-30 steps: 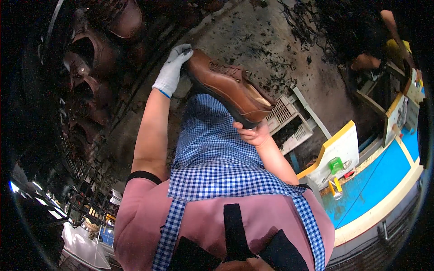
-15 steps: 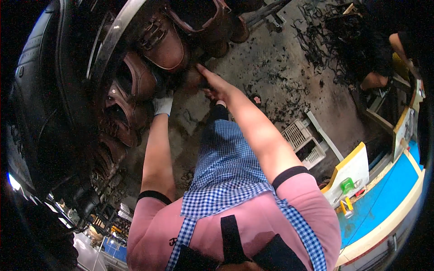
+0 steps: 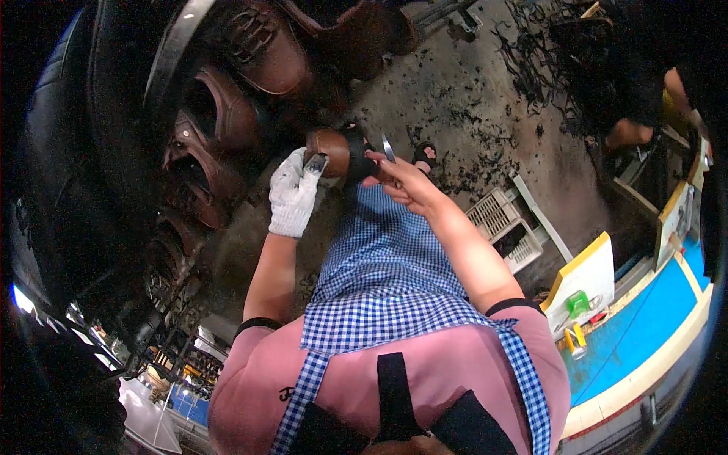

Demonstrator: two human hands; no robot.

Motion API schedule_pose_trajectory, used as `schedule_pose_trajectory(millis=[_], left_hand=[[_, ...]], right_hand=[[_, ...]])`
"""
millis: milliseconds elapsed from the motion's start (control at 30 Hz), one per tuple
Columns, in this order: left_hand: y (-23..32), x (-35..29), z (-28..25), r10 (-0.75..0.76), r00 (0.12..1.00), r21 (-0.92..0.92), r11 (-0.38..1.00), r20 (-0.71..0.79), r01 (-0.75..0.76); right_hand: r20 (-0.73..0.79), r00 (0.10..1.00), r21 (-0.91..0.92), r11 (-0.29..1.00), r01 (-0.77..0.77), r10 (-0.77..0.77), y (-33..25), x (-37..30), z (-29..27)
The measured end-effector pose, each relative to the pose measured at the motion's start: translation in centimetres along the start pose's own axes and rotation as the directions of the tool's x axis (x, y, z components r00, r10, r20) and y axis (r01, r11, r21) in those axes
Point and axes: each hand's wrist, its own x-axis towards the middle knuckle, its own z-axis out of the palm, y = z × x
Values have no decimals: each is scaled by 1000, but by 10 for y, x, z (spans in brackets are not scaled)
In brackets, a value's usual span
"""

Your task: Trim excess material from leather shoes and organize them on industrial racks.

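Note:
My left hand (image 3: pixel 294 193), in a white knitted glove with a dark thumb tip, is closed on one end of a brown leather shoe (image 3: pixel 331 150). The shoe is held up in front of my blue checked apron, its dark part turned to the right. My bare right hand (image 3: pixel 406 182) is closed round a small knife (image 3: pixel 388 148), its shiny pointed blade standing up between the fingers. The right fingertips are beside the shoe's dark end; whether they touch it I cannot tell.
Brown shoes (image 3: pixel 277 64) hang in rows on a dark rack at left, by a curved metal bar (image 3: pixel 174 57). Black scraps litter the floor. A pale plastic crate (image 3: pixel 493 216) and a blue-topped bench (image 3: pixel 633 334) stand at right. Another person's arm (image 3: pixel 633 131) shows at far right.
Both hands have drawn back from the rack toward my body. A brown shoe is now in my left hand, away from the rack, and the blade in my right hand has come into sight.

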Motion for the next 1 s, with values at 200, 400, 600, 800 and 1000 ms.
schedule_pose_trajectory(millis=[200,400,600,800,1000], left_hand=[[47,-28,21,15,930,-623,747,366,233],[43,-67,72,681,571,-153,693,458,-704],[54,-46,50,498,621,-528,835,606,-154],[60,-16,60,-5,993,-701,708,118,87],[73,-1,56,189,899,-758,620,395,203]], right_hand=[[-54,997,-7,998,55,-55,-4,-82,11],[-450,891,-35,998,55,-65,10,-126,-6],[-360,872,-107,943,314,-331,28,-165,-47],[-227,971,275,951,140,-77,67,-195,-108],[-401,854,-426,893,147,-332,50,-190,-52]])
